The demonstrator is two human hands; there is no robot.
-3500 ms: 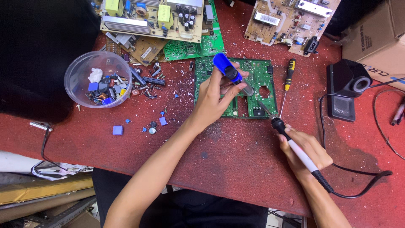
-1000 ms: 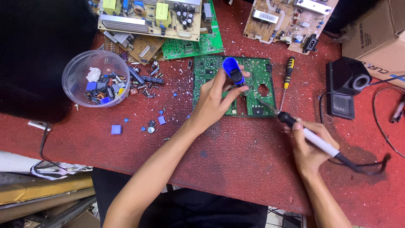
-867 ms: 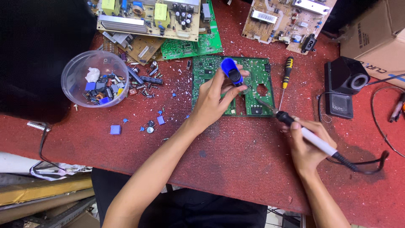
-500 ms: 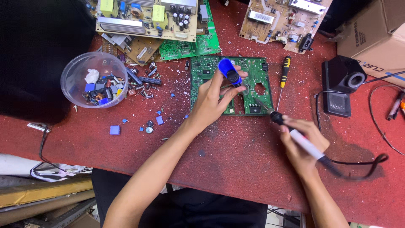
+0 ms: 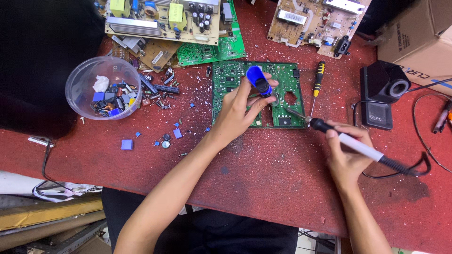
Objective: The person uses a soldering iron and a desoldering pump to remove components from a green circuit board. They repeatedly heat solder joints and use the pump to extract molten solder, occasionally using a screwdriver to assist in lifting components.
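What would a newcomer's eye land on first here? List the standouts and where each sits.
At centre, the left hand holds a blue desoldering pump over a green circuit board on the red worktable. To its right, the right hand holds a soldering iron with its tip at the board. At far left, a clear plastic bowl holds loose components.

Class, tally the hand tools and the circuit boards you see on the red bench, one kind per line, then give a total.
Soldering iron: 1, in the right hand
Blue desoldering pump: 1, in the left hand
Screwdriver: 1
Green circuit boards: 2
Tan circuit boards: 3
Total: 8
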